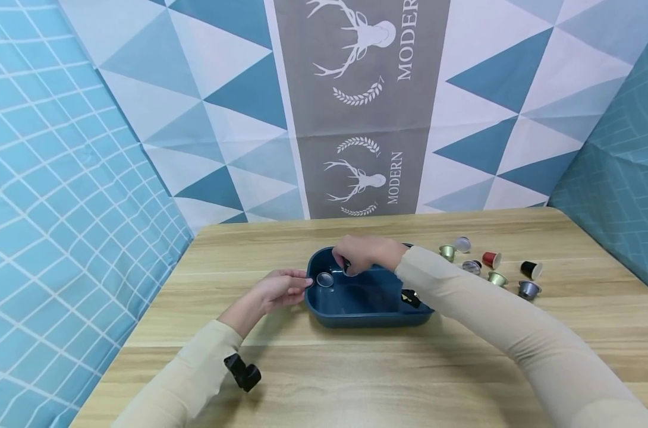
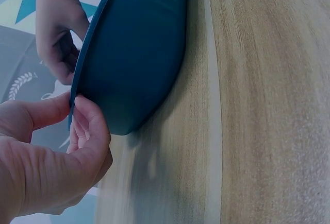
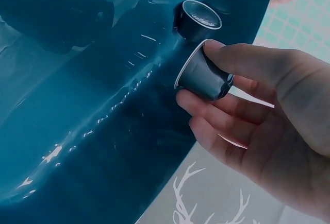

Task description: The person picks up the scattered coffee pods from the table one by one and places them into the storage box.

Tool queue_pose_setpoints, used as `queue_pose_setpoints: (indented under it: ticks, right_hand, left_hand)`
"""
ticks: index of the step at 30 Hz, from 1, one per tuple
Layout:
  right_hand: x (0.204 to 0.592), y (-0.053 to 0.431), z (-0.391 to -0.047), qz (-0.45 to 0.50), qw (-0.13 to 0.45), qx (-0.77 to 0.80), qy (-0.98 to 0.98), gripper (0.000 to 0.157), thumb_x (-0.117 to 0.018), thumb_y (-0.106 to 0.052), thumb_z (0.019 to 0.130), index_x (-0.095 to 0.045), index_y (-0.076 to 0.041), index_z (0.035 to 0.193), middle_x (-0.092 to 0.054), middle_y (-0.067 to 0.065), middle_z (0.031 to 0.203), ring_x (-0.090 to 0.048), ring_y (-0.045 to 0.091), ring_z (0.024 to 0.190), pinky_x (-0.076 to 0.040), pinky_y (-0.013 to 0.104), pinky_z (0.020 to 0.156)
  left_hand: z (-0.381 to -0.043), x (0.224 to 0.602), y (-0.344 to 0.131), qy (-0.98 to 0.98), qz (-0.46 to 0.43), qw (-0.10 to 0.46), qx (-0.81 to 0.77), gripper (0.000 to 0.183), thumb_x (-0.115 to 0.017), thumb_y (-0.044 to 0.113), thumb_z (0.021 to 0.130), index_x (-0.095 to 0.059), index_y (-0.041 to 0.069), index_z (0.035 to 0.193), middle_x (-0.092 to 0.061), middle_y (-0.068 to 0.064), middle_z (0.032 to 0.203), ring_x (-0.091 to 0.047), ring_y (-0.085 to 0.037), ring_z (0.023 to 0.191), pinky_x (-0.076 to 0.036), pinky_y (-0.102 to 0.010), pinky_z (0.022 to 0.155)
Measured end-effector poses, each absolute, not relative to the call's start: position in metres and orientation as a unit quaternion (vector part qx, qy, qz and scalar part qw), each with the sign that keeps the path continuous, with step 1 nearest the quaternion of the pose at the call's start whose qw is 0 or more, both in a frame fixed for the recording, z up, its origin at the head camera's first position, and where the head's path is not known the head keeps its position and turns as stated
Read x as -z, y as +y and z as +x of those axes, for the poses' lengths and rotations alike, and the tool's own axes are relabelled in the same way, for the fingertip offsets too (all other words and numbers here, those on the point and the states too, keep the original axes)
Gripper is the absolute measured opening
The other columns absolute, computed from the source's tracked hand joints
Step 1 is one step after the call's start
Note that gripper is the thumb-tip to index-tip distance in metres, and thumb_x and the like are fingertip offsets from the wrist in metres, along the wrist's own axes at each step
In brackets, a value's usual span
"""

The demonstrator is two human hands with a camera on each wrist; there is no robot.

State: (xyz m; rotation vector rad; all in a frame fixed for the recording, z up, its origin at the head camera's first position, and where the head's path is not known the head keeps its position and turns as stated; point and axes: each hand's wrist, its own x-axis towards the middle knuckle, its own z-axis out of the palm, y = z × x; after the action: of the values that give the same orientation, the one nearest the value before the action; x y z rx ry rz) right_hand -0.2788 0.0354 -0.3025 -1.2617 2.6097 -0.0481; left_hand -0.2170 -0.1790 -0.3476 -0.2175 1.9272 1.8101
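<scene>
A dark blue basin (image 1: pixel 364 294) stands on the wooden table. My left hand (image 1: pixel 283 288) pinches its left rim between thumb and fingers, seen closely in the left wrist view (image 2: pixel 56 157). Over the basin's far left part, my right hand (image 1: pixel 364 252) holds a dark coffee capsule (image 3: pixel 202 74) between thumb and fingers, its wide rim tilted toward the basin floor. Another coffee capsule (image 1: pixel 325 279) lies inside the basin at the left end; in the right wrist view that capsule (image 3: pixel 201 19) is dark with a silvery rim, just beyond the held one.
Right of the basin several coffee capsules are scattered: a red one (image 1: pixel 491 259), a black one (image 1: pixel 531 270), a purple-grey one (image 1: pixel 529 290) and a green one (image 1: pixel 497 279) among them. The right forearm (image 1: pixel 463 291) crosses the basin's right end. Patterned cloth (image 1: pixel 233 119) hangs behind the table.
</scene>
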Motion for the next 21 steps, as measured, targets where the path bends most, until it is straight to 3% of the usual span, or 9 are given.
queue_pose_setpoints:
  ticks: [21]
  right_hand:
    - [0.3106,0.0281,-0.2829,-0.453,0.123,0.005,0.883,0.01,-0.073,-0.008,0.082,-0.067,-0.009,0.089,-0.066,0.002,0.091,-0.054,0.01,0.076,-0.049,0.024,0.071]
  left_hand:
    - [-0.2172,0.3467,-0.1788,0.698,-0.085,0.249,-0.666,0.031,-0.056,0.007,0.095,-0.047,-0.002,0.123,-0.043,0.007,0.059,-0.038,-0.003,0.052,-0.05,-0.018,0.066]
